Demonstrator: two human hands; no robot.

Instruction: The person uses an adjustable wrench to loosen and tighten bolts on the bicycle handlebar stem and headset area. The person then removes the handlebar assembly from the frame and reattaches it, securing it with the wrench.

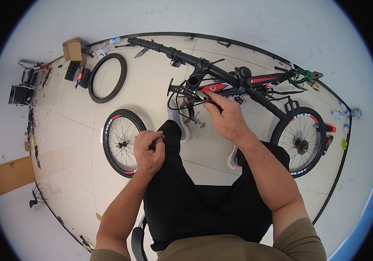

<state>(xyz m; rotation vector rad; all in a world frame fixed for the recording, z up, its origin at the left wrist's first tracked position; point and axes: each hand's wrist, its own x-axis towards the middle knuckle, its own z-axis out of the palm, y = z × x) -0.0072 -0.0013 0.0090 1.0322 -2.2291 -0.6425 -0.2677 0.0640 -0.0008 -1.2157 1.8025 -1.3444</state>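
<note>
A black and red bicycle frame (262,81) lies on its side before me, with its wide black handlebar (215,68) slanting across it. My right hand (230,118) is closed around a hand tool with a silver head and black handle (201,95). The tool's head is at the cables and stem area at the front of the frame; exact contact is hard to make out. Over my left knee, my left hand (148,152) is closed, thumb against curled fingers; what it holds, if anything, is hidden.
A spoked wheel (113,142) leans by my left leg, and a wheel with a cassette (300,143) lies to the right. Beyond are a loose black tyre (92,82), an open cardboard box (72,50), green-handled pliers (312,76) and plastic bottles (338,115) along the wall.
</note>
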